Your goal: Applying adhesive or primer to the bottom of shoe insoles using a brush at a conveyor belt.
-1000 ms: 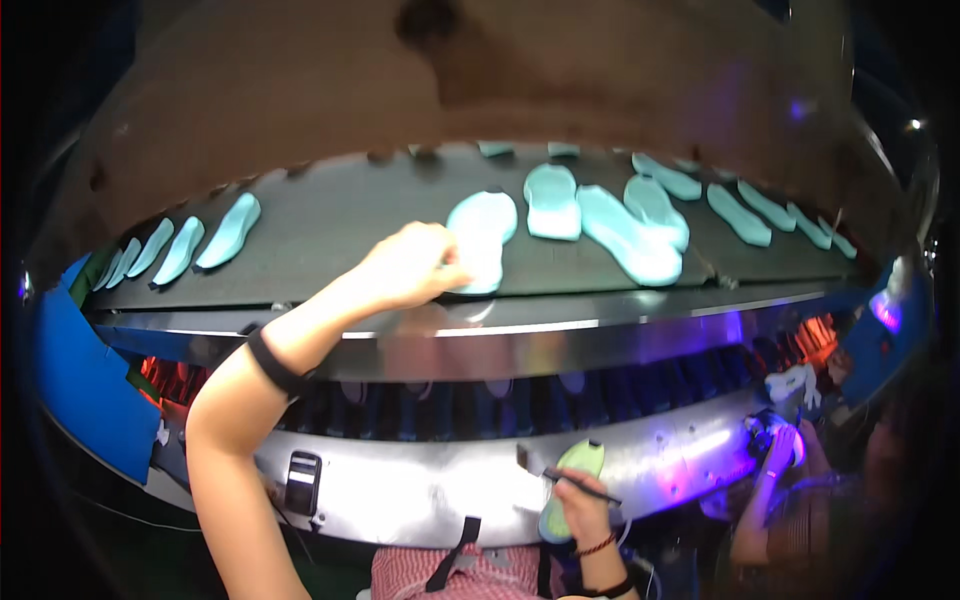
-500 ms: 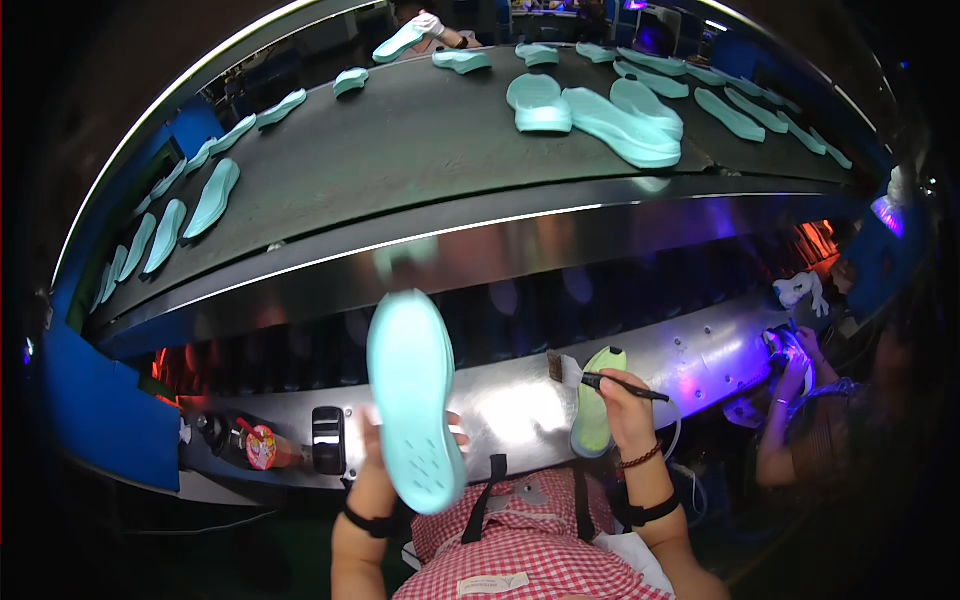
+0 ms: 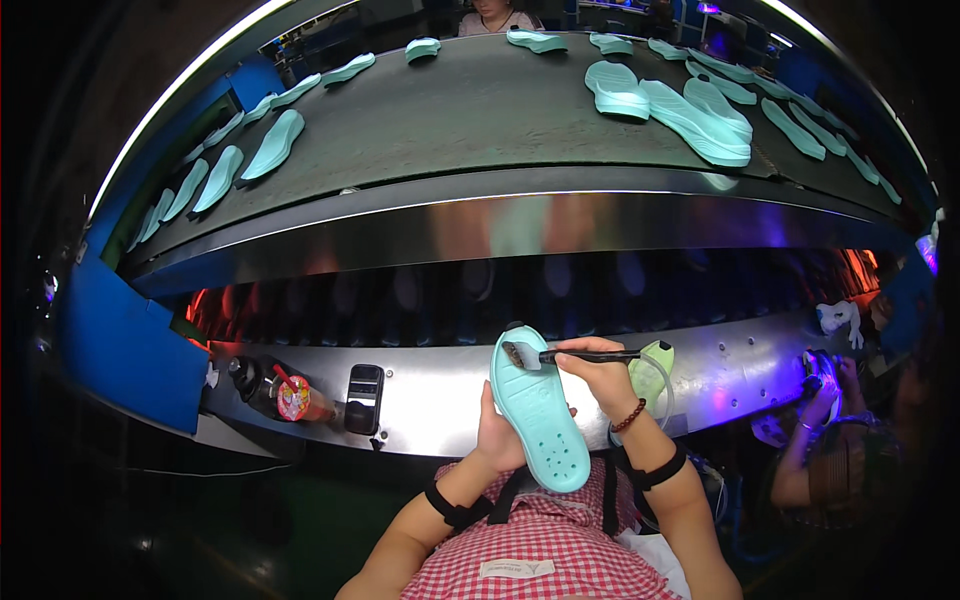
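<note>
A turquoise shoe sole (image 3: 545, 415), raised rim and holed end showing, tilts in front of me above the checked apron. My left hand (image 3: 498, 438) is closed round its left side, the fingers partly hidden beneath. A brush (image 3: 600, 356) with a black handle is pinched in my right hand (image 3: 608, 385). Its dark bristles rest on the sole's upper end, just inside the rim. Behind my right hand a yellow-green sole (image 3: 652, 368) lies on the metal ledge, partly covered. A pale tube curves beside it, near the brush's rear end.
Several turquoise soles (image 3: 692, 125) lie on the dark conveyor belt (image 3: 420, 130) beyond the metal edge. At left on the ledge (image 3: 440, 420) stand a dark bottle (image 3: 250, 385), a cup with a red straw (image 3: 293, 398) and a black case (image 3: 363, 400). A co-worker's hands (image 3: 825, 395) are at right.
The turquoise sole has been turned to show its other face and moved lower right in view. The brush has come left onto it. Across the belt, the gloved hand with a sole is gone from view.
</note>
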{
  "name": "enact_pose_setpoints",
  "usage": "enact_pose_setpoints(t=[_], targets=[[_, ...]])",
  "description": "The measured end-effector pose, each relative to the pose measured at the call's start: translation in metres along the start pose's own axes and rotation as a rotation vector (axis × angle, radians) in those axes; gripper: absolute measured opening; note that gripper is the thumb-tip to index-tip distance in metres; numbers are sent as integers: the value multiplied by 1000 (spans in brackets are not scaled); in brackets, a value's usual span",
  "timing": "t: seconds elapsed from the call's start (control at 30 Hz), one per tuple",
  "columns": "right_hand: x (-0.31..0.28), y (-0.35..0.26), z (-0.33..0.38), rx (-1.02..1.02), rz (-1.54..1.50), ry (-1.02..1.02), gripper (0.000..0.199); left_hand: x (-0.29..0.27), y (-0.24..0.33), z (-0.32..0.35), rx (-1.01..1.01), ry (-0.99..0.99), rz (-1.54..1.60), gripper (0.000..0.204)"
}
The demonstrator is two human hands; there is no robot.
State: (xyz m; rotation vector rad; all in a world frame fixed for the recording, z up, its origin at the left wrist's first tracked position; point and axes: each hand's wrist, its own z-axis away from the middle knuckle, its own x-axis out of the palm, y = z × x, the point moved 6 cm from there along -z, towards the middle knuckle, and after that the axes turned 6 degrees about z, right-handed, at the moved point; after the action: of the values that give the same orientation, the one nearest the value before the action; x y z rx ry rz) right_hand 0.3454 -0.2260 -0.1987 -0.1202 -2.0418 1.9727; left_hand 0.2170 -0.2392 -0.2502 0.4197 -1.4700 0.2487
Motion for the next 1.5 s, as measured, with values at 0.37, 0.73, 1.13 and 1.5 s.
enact_pose_setpoints(t=[0.37,0.73,1.13,1.5], targets=[[37,-24,57,-326,652,-428,18,-26,57,7,471,386,-239,76],[38,-60,46,-227,425,-362,19,19,21,3,227,122,-69,82],[29,-84,62,-483,364,-422,21,44,46,10,422,116,-333,93],[23,-81,76,-524,401,-412,22,83,76,25,782,-93,-404,99]])
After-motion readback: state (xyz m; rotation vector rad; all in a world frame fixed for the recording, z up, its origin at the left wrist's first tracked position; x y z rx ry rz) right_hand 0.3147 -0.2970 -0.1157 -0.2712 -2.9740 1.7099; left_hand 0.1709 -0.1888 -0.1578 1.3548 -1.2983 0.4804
